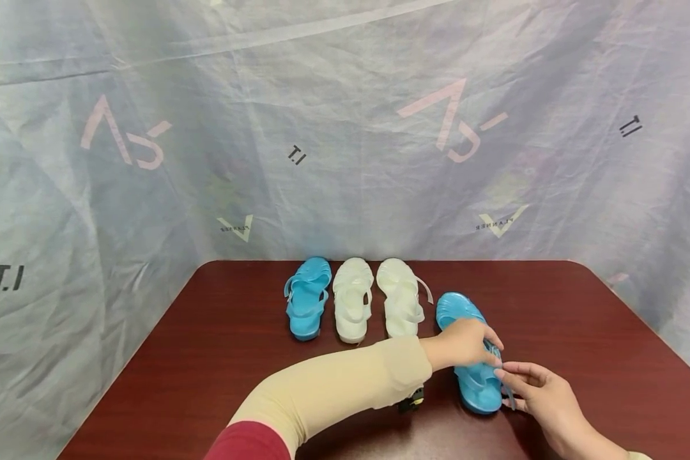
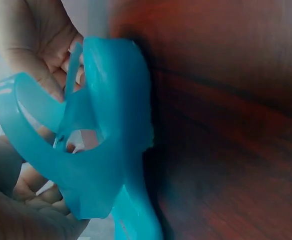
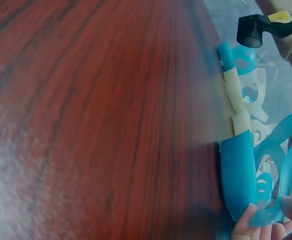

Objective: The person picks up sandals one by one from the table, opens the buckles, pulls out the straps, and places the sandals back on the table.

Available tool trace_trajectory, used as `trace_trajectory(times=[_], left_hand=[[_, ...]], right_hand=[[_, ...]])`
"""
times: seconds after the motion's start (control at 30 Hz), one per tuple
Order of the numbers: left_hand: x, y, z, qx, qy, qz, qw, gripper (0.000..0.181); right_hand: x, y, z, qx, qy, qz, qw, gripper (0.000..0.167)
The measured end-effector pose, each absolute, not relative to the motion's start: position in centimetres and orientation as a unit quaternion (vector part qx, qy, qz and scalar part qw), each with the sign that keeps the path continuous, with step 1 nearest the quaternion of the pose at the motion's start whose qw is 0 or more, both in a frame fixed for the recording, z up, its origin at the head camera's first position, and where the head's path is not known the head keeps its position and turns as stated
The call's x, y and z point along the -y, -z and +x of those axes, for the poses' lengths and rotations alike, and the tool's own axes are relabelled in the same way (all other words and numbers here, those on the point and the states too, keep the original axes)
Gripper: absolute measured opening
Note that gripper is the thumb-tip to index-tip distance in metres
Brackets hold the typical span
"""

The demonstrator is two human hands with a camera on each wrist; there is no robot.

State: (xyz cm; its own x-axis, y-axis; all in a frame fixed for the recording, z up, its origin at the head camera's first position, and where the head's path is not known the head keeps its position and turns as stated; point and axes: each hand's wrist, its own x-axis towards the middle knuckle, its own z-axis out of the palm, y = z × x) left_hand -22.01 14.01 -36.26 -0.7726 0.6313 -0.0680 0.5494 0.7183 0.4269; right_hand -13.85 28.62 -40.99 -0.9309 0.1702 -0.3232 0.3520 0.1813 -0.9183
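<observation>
On the right of the table lies a blue jelly sandal (image 1: 478,395), toe pointing away. My left hand (image 1: 464,342) reaches across its upper and holds the side of the sandal near the buckle. From the right, my right hand (image 1: 546,397) pinches the thin ankle strap between thumb and fingers, beside the sandal's outer edge. In the left wrist view the sandal (image 2: 118,95) appears sideways, its strap looping between both hands. The right wrist view shows the sandal's heel (image 3: 238,170) with fingertips (image 3: 246,225) by the strap. The buckle is partly hidden by the fingers.
Left of the held sandal, a row stands near the table's back: a blue sandal (image 1: 306,300), a white sandal (image 1: 352,300) and another white sandal (image 1: 400,306) with its strap sticking out. A printed cloth (image 1: 345,128) hangs behind the dark red table (image 1: 207,358).
</observation>
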Motion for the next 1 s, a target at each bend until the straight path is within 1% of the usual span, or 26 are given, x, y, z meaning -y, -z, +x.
trace_trajectory(times=[0.17, 0.4, 0.53, 0.7, 0.87, 1.0], left_hand=[[-13.93, 35.97, -22.03, -0.923, -0.157, 0.339, 0.086, 0.023], [-13.36, 36.08, -22.41, -0.917, -0.171, 0.353, 0.073, 0.013], [-13.2, 36.23, -22.38, -0.916, -0.184, 0.35, 0.068, 0.012], [-13.15, 36.46, -22.22, -0.919, -0.216, 0.32, 0.082, 0.012], [-13.09, 36.64, -22.12, -0.918, -0.256, 0.281, 0.113, 0.012], [-13.21, 36.73, -22.05, -0.917, -0.289, 0.243, 0.129, 0.011]], right_hand=[[-28.42, 40.97, -13.94, -0.781, 0.598, 0.167, 0.063, 0.05], [-28.5, 40.75, -14.01, -0.819, 0.547, 0.165, 0.051, 0.054], [-28.38, 40.77, -14.05, -0.815, 0.552, 0.166, 0.053, 0.054], [-28.2, 40.87, -14.4, -0.799, 0.576, 0.163, 0.057, 0.057], [-28.19, 40.88, -14.75, -0.788, 0.591, 0.162, 0.066, 0.061], [-28.31, 40.77, -14.81, -0.785, 0.595, 0.157, 0.067, 0.059]])
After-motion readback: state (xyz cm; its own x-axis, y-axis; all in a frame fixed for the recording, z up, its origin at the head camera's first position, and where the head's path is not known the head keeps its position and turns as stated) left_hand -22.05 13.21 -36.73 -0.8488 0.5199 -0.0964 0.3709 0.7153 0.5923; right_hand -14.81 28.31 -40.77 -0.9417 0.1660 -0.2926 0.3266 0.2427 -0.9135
